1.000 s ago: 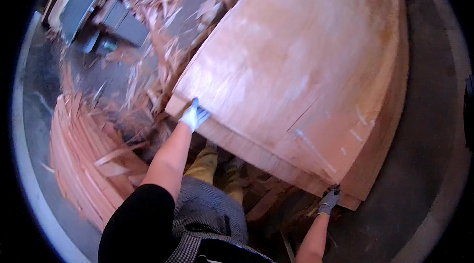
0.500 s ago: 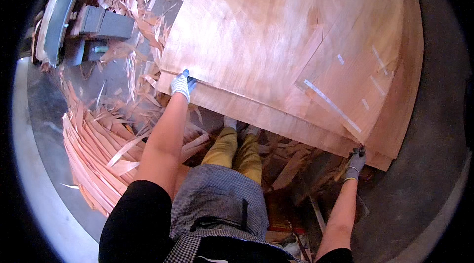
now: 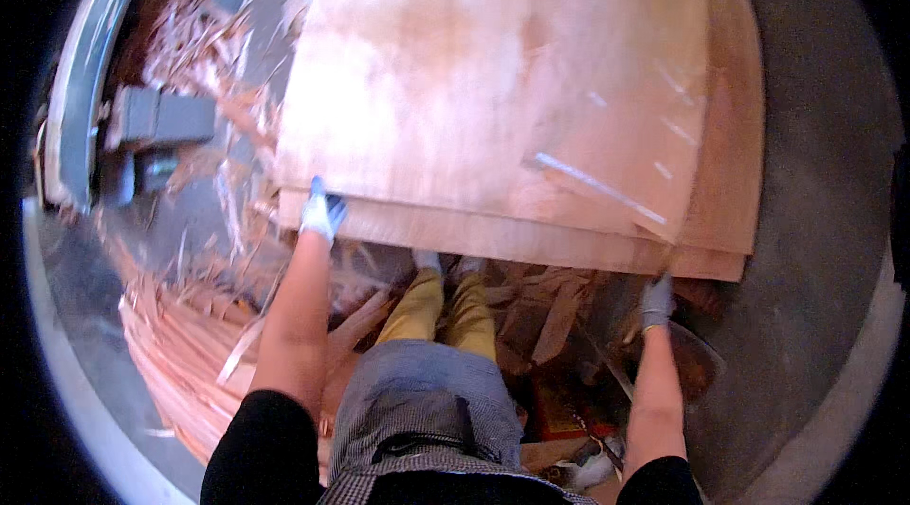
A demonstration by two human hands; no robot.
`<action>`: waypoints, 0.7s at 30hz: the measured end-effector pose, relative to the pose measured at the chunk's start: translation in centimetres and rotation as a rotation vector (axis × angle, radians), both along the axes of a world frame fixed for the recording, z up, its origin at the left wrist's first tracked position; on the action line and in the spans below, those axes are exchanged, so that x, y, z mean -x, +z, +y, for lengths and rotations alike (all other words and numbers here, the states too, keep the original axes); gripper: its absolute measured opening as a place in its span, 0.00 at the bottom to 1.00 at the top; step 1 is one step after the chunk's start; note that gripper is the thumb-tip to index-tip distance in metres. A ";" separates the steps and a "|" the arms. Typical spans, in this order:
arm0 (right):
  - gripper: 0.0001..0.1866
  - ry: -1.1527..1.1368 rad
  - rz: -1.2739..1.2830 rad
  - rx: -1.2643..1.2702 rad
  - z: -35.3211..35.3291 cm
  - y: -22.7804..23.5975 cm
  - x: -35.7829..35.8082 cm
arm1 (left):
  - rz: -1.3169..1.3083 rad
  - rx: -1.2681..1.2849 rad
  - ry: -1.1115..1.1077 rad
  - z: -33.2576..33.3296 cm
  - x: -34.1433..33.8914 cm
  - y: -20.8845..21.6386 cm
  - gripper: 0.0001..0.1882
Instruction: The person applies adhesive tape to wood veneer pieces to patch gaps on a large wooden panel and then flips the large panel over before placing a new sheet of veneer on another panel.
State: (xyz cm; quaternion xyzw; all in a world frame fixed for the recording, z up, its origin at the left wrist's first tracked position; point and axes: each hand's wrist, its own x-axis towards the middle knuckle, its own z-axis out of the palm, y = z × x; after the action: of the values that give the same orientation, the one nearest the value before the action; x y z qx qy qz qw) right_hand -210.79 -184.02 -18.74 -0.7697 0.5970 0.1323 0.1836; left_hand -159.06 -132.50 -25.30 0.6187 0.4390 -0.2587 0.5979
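A large, thin wood veneer sheet (image 3: 445, 117) lies in front of me, pale and shiny. Strips of white tape (image 3: 599, 187) are stuck to its right part, where a patch of veneer shows seams. Beneath it, a second veneer sheet (image 3: 493, 233) sticks out along the near and right sides. My left hand (image 3: 323, 212), in a white and blue glove, grips the near edge at the left, thumb on top. At the near right corner, my right hand (image 3: 657, 301), in a grey glove, pinches the edge; its fingers are blurred and partly hidden.
Torn veneer scraps (image 3: 194, 45) litter the floor at the left. A bundle of long veneer strips (image 3: 180, 353) lies by my left arm. Grey blocks (image 3: 166, 117) stand beside a long metal-edged piece (image 3: 81, 88). More scraps (image 3: 559, 315) lie around my feet, below the sheets.
The whole view has turned, so the sheets appear shifted left and their near edge looks more level. Both hands stay at about the same places along that edge.
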 end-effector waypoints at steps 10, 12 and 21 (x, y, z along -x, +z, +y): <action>0.27 0.212 0.385 -0.813 9.9 0.1 3.2 | -1.095 -0.515 -1.758 -19.5 11.0 4.9 0.14; 0.23 0.327 0.160 -0.757 7.7 0.3 -1.1 | -1.108 -0.646 -1.872 -21.9 11.5 5.0 0.15; 0.11 -0.559 -0.885 -0.098 -0.8 1.2 -2.8 | -0.852 -0.838 -2.074 -23.4 12.5 5.3 0.19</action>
State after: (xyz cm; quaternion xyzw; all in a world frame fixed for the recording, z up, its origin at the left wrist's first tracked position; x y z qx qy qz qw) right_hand -208.00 -184.78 -17.52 -0.5536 0.6381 -0.2318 0.4824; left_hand -171.56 -155.95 -20.02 0.8607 -0.4525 -0.2287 -0.0464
